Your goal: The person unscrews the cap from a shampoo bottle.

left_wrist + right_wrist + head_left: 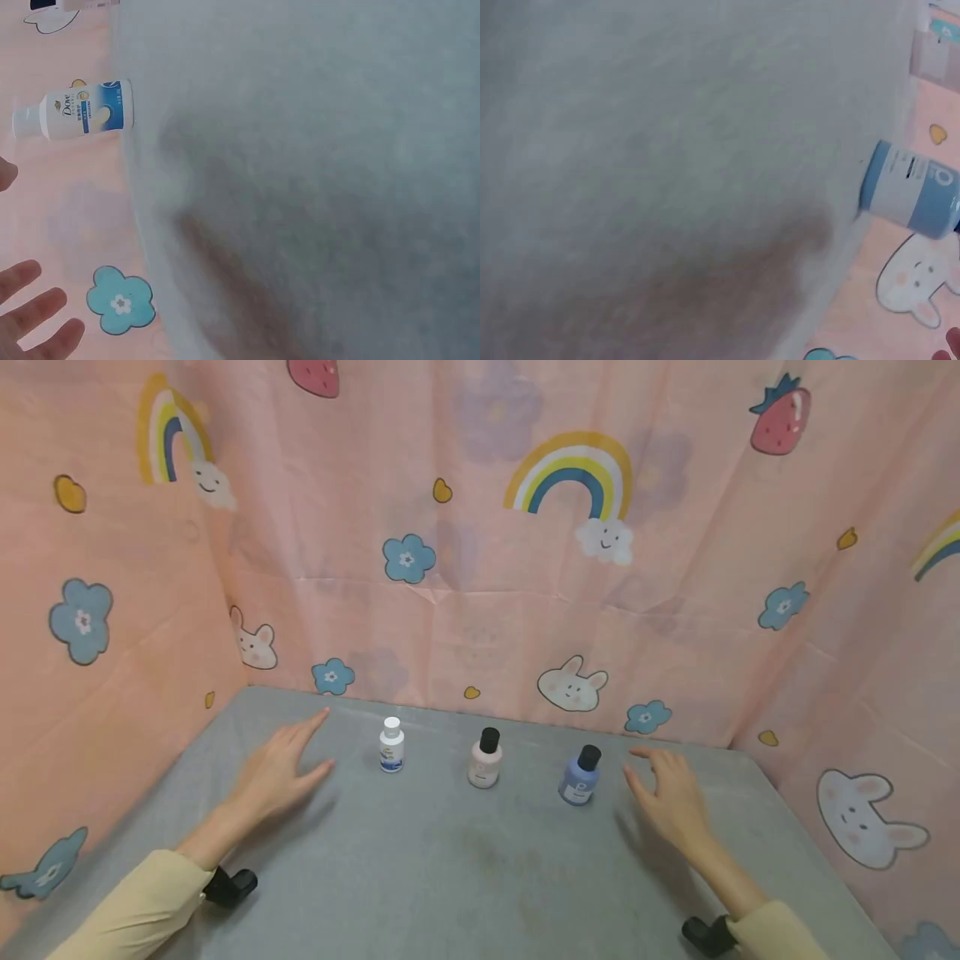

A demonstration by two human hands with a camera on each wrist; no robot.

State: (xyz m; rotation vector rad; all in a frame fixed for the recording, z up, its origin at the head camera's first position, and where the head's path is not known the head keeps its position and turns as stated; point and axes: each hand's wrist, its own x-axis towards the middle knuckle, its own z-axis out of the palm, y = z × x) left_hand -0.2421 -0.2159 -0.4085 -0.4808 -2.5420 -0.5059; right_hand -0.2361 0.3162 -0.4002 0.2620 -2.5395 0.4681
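Observation:
Three small bottles stand upright in a row on a grey table. On the left is a white Dove bottle [392, 748] with a white cap, its label readable in the left wrist view [86, 111]. A pale pink bottle [484, 763] with a black cap stands in the middle. At the right is a blue bottle [579, 778], also black-capped. My left hand [279, 770] hovers left of the white bottle, fingers spread and holding nothing. Just right of the blue bottle, my right hand [670, 793] is held above the table with fingers parted, touching no bottle.
The grey table [420, 877] ends at a pink curtain [360, 510] printed with rainbows, flowers and rabbits, which rises behind it and along both sides. A black strap mount sits on the left wrist [231, 887] and another on the right wrist [708, 935].

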